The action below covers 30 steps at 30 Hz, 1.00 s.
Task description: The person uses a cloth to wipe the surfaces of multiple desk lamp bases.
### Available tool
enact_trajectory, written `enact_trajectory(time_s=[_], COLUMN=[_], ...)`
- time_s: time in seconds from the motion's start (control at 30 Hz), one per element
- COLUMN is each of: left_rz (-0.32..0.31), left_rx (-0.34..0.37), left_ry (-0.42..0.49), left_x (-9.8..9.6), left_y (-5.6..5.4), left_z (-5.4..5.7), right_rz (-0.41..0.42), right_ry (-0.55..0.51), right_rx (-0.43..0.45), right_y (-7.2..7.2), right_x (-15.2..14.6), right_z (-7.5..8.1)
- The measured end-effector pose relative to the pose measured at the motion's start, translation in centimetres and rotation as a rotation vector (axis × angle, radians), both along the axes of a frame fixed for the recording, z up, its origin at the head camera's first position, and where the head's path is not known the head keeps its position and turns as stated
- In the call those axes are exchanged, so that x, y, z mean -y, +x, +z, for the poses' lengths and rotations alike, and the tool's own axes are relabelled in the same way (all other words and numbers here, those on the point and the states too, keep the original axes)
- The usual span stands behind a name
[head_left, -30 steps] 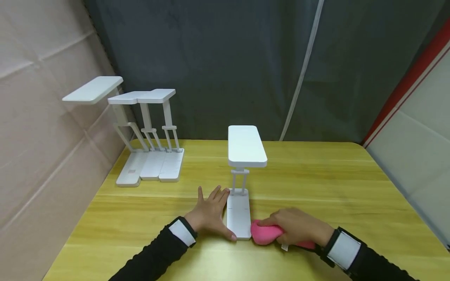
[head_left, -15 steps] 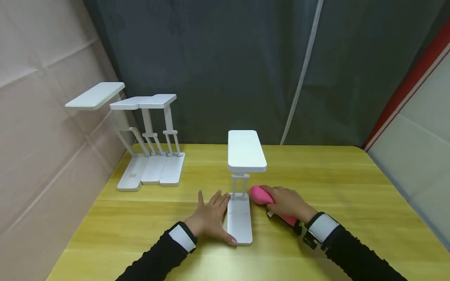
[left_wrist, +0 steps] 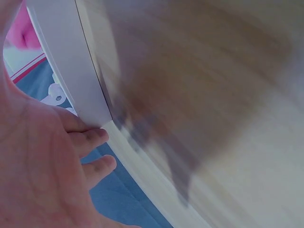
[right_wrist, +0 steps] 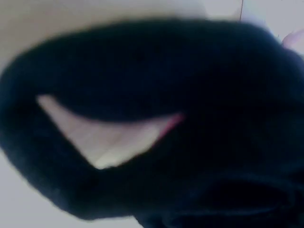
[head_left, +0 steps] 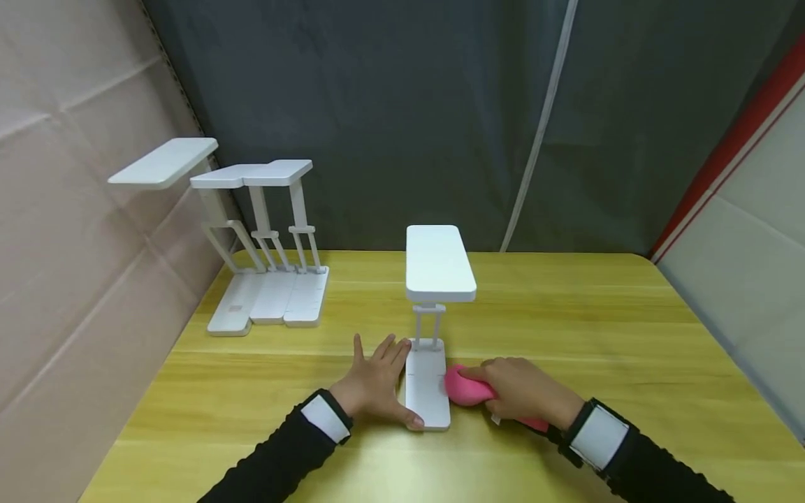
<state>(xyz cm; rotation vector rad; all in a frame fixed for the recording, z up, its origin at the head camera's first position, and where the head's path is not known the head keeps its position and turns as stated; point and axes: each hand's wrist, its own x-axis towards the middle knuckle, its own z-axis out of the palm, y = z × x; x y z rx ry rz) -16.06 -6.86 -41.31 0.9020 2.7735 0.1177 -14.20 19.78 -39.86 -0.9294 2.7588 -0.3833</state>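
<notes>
We are looking at a person working with both bare hands over a yellow wood-grained worktop. The white stand is standing upright near the middle, its flat top panel rising above a narrow base on thin legs. The left grip is lying open along the left side of that base, its fingers spreading and its thumb touching the near left corner. In the left wrist view we are seeing fingertips meeting the end of a white edge. The right grip is closing round a pink object, whose rounded end is sitting right at the base's right edge. Dark, blurred material is filling most of the right wrist view, so we are relying on the head view there. Toward the far left, three more white stands are standing side by side, the leftmost top panel reaching highest. Behind the worktop a dark curtain is hanging, with a pale strip running down it.
</notes>
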Motion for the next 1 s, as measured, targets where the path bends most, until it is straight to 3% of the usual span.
enact_trajectory(time_s=[0.37,0.43,0.53,0.7,0.8,1.0], left_rz=[0.019,0.018,0.023,0.022,0.018,0.029], left_rx=[-0.027,-0.037,-0.052,-0.055,-0.037,-0.029], left_ry=[-0.064,-0.070,-0.070,-0.058,-0.043,-0.020], left_x=[0.1,0.1,0.0,-0.1,-0.2,-0.2], left_y=[-0.4,-0.5,-0.6,-0.4,-0.3,-0.1], left_z=[-0.6,-0.7,-0.7,-0.7,-0.8,-0.5], right_rz=[0.237,0.285,0.336,0.335,0.308,0.216], right_ry=[-0.038,-0.057,-0.046,0.042,0.070,0.133], right_rx=[0.057,0.027,-0.106,-0.319,-0.351,-0.316], right_y=[3.8,4.8,5.9,6.7,7.3,8.2], right_x=[0.1,1.0,3.2,6.6,7.3,6.1], right_z=[0.5,0.6,0.4,-0.8,-1.3,-1.0])
